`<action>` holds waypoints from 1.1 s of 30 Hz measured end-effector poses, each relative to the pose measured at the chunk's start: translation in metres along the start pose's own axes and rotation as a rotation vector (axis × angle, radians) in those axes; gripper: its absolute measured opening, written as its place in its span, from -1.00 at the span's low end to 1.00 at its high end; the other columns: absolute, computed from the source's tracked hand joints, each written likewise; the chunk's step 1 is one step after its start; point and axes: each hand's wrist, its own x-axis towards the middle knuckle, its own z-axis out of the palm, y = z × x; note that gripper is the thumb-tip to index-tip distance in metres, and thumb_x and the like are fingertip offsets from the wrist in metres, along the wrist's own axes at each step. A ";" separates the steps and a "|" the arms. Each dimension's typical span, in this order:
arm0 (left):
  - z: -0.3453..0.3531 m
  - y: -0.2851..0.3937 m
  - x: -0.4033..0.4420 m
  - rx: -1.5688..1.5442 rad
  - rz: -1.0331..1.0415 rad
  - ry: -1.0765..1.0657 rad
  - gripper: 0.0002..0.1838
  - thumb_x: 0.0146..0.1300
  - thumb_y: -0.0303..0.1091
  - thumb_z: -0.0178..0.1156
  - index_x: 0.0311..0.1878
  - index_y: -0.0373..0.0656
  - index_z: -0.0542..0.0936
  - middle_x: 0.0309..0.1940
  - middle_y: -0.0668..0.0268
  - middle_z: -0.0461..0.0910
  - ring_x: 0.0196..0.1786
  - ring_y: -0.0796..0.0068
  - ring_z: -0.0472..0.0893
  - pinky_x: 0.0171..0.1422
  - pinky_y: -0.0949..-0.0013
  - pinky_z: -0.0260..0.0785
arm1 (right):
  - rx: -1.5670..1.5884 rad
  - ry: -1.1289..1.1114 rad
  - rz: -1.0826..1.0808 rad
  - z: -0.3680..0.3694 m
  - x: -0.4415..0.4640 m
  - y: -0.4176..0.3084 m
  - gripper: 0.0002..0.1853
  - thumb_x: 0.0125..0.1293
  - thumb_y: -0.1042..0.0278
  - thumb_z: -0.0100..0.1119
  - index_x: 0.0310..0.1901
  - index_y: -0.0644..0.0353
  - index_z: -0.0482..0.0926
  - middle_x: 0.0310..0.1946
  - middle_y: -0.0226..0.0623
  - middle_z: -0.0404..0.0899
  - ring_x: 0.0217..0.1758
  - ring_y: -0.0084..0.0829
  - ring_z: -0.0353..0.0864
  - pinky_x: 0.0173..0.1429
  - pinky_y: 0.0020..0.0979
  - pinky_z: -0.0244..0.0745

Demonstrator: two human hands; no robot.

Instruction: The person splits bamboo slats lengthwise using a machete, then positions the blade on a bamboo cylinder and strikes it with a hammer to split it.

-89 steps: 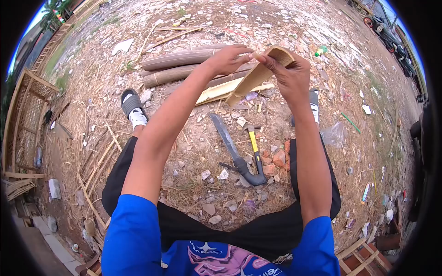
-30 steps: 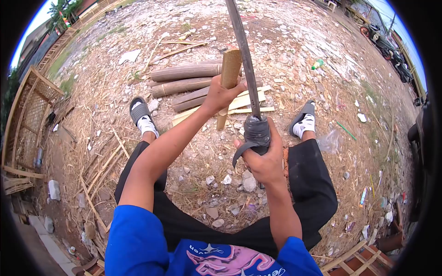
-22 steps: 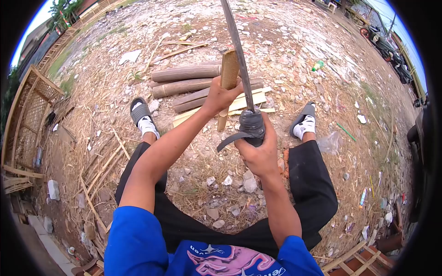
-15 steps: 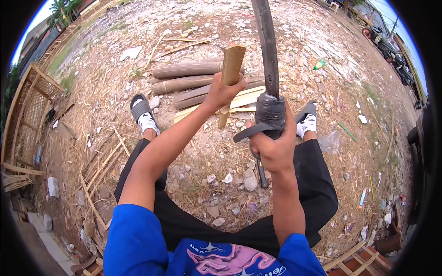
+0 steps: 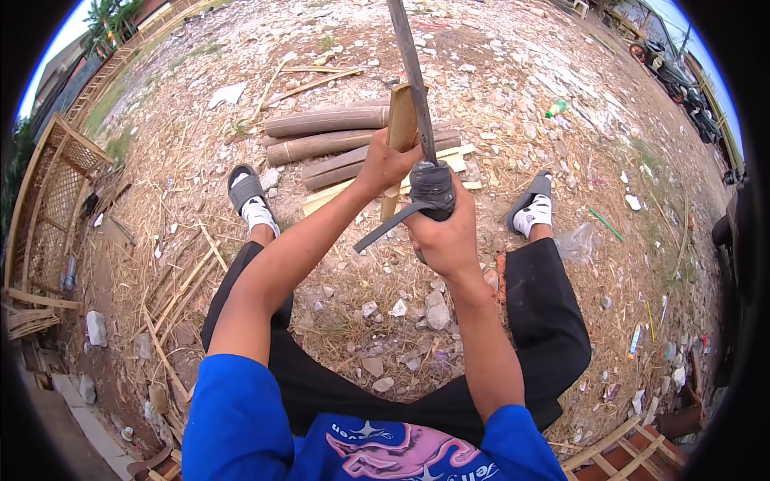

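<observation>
My left hand (image 5: 387, 166) is closed around a split bamboo piece (image 5: 400, 120), held upright in front of me. My right hand (image 5: 446, 238) grips a machete by its handle (image 5: 431, 186), which is wrapped in black rubber strip with a loose tail hanging off to the left. The long dark blade (image 5: 410, 64) points up and away, crossing close beside the bamboo's right edge; whether the two touch I cannot tell. Beyond my hands lie brown bamboo lengths (image 5: 325, 120) and pale split strips (image 5: 327, 196) on the ground.
My sandalled feet (image 5: 245, 188) rest on either side of the bamboo. Stones (image 5: 437, 311) and straw litter the ground between my legs. A woven lattice frame (image 5: 54, 188) stands at left; motorbikes (image 5: 675, 84) are parked far right. A clear plastic bag (image 5: 574, 243) lies near my right foot.
My right hand has moved left with the machete, bringing its blade from apart on the right to right beside the bamboo piece. My left hand has hardly moved.
</observation>
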 end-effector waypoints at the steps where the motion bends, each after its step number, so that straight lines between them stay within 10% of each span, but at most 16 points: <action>1: 0.001 0.002 -0.001 -0.011 -0.004 0.007 -0.74 0.24 -0.36 0.39 -0.39 -0.17 0.46 -0.55 0.53 0.40 -0.45 0.75 0.35 -0.40 0.49 0.24 | 0.009 -0.007 0.004 0.000 0.001 0.003 -0.67 0.01 0.50 0.31 -0.12 0.23 0.53 -0.43 -0.48 0.55 -0.41 -0.65 0.48 -0.28 -0.50 0.41; 11: 0.007 0.005 -0.008 0.059 -0.028 -0.092 -0.74 0.26 -0.34 0.39 -0.38 -0.15 0.46 -0.57 0.55 0.37 -0.48 0.75 0.32 -0.41 0.50 0.22 | -0.315 0.077 -0.190 -0.017 -0.012 -0.005 -0.73 0.02 0.49 0.30 -0.19 0.25 0.55 -0.48 -0.48 0.54 -0.44 -0.65 0.46 -0.30 -0.50 0.41; 15: 0.014 -0.004 -0.004 0.072 -0.017 -0.099 -0.75 0.25 -0.29 0.41 -0.32 -0.19 0.53 -0.56 0.53 0.43 -0.45 0.76 0.39 -0.38 0.51 0.27 | 0.259 -0.201 0.317 -0.043 -0.013 -0.005 -0.73 0.03 0.46 0.32 -0.20 0.26 0.54 -0.46 -0.45 0.56 -0.41 -0.64 0.48 -0.26 -0.50 0.43; 18: 0.009 -0.008 -0.005 0.030 0.010 -0.082 -0.73 0.24 -0.28 0.43 -0.34 -0.18 0.51 -0.55 0.54 0.43 -0.45 0.76 0.38 -0.39 0.51 0.27 | -0.213 0.015 -0.151 -0.024 -0.015 -0.005 -0.74 0.04 0.46 0.31 -0.20 0.25 0.54 -0.46 -0.46 0.56 -0.42 -0.64 0.48 -0.28 -0.50 0.42; 22: 0.004 0.001 -0.009 0.102 0.049 -0.067 -0.71 0.21 -0.29 0.44 -0.34 -0.15 0.47 -0.54 0.55 0.43 -0.44 0.77 0.39 -0.37 0.51 0.30 | -0.175 -0.049 0.026 -0.020 -0.018 -0.012 -0.73 0.02 0.44 0.33 -0.20 0.25 0.56 -0.44 -0.45 0.57 -0.40 -0.65 0.48 -0.25 -0.50 0.42; 26: -0.016 -0.015 -0.003 0.029 -0.002 -0.322 -0.53 0.17 -0.22 0.47 0.05 -0.16 0.50 -0.21 0.37 0.54 -0.08 0.62 0.54 0.05 0.38 0.45 | -0.171 -0.033 -0.004 -0.020 -0.017 -0.010 -0.73 0.06 0.47 0.30 -0.17 0.25 0.58 -0.42 -0.48 0.57 -0.40 -0.65 0.46 -0.27 -0.49 0.40; 28: -0.051 0.010 0.004 0.222 0.057 -0.522 0.02 0.08 0.21 0.40 0.49 -0.12 0.20 0.18 0.16 0.45 0.33 0.31 0.42 0.44 0.10 0.25 | -0.061 -0.060 0.068 -0.023 -0.017 -0.020 -0.72 0.06 0.47 0.31 -0.14 0.25 0.58 -0.38 -0.47 0.58 -0.37 -0.63 0.48 -0.23 -0.49 0.41; 30: -0.103 0.045 0.016 0.378 0.120 -0.554 -0.05 0.11 0.25 0.33 0.44 -0.14 0.28 0.21 0.13 0.47 0.28 0.25 0.47 0.42 0.08 0.27 | -0.091 -0.066 0.124 -0.031 -0.014 -0.024 -0.72 0.06 0.47 0.32 -0.14 0.25 0.58 -0.37 -0.45 0.59 -0.34 -0.62 0.50 -0.19 -0.49 0.43; 33: -0.164 0.131 0.057 0.863 0.624 -0.154 -0.54 0.50 -0.02 -0.04 -0.15 -0.22 0.67 -0.21 0.20 0.67 0.01 0.25 0.62 0.16 0.25 0.42 | -0.099 -0.070 0.085 -0.037 -0.013 -0.022 -0.71 0.06 0.47 0.32 -0.14 0.25 0.58 -0.37 -0.45 0.59 -0.32 -0.62 0.50 -0.18 -0.49 0.43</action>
